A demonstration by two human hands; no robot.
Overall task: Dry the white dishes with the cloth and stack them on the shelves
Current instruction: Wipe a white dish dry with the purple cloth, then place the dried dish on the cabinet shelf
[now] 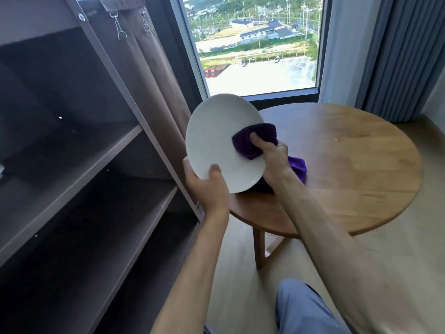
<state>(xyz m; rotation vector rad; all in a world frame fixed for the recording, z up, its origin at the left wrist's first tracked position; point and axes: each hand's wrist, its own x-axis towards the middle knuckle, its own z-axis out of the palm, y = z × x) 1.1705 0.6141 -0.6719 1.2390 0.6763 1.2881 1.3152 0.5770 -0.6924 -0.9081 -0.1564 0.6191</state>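
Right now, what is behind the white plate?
Behind the white plate show the round wooden table and part of the purple cloth held by the right hand. Anything directly behind the plate is hidden.

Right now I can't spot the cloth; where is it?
In the head view, centre: the right hand presses the purple cloth on the plate's right side, over the round table's left edge.

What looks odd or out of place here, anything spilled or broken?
Nothing stands out. The white plate looks whole, held tilted in the left hand while the right hand presses the purple cloth on it. Only tiny specks mark the table.
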